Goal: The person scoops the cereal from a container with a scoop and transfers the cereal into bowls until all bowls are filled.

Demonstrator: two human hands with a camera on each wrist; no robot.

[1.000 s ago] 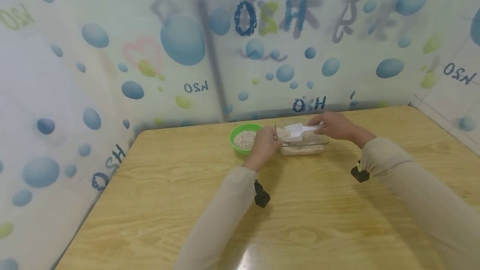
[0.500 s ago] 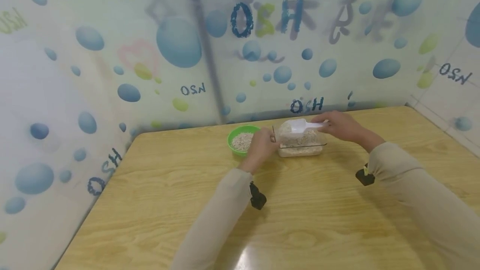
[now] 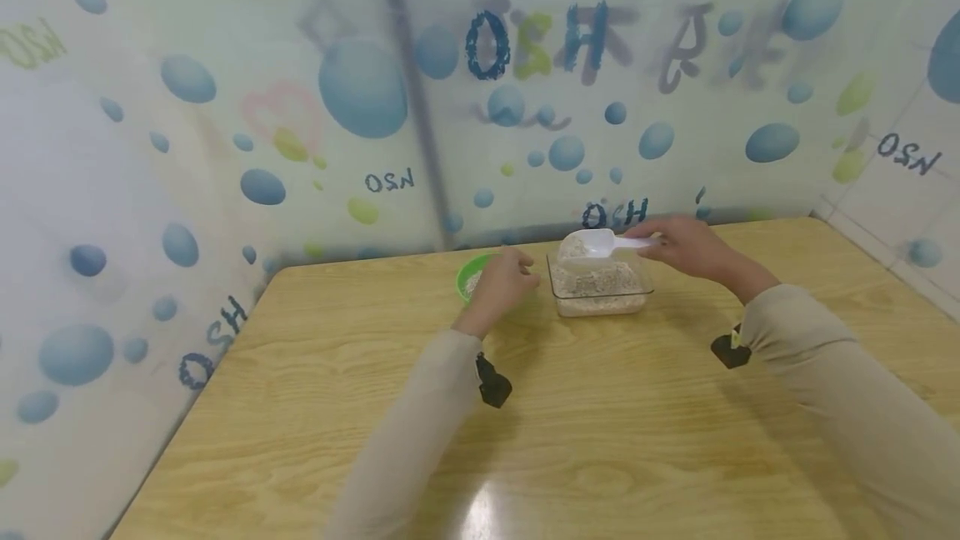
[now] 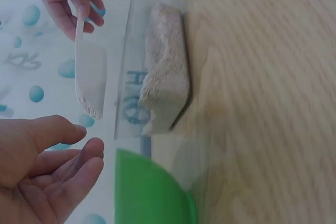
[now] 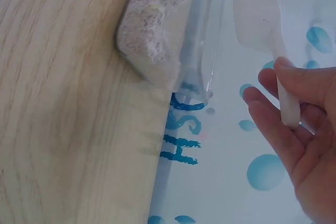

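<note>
My right hand [image 3: 686,247] grips the handle of a white scoop [image 5: 260,17] that carries pale flakes, like oats. The scoop hangs above a clear rectangular container [image 3: 603,304], which holds more of the same flakes [image 4: 165,56]. My left hand [image 3: 501,286] is in the air beside the container, apart from it, fingers loosely bent with nothing between them, as the left wrist view shows. Just behind that hand, a green bowl [image 3: 463,280] with flakes in it stands left of the container, partly hidden by the hand.
Everything stands near the back edge of a wood-grain table [image 3: 360,407]. Behind it rises a wall covering [image 3: 300,157] printed with blue and green bubbles. A dark wrist-camera piece [image 3: 493,382] hangs under the left cuff, another [image 3: 730,350] under the right.
My left hand has let go of the container's rim and moved left, in front of the green bowl. The scoop has risen out of the container with flakes in it.
</note>
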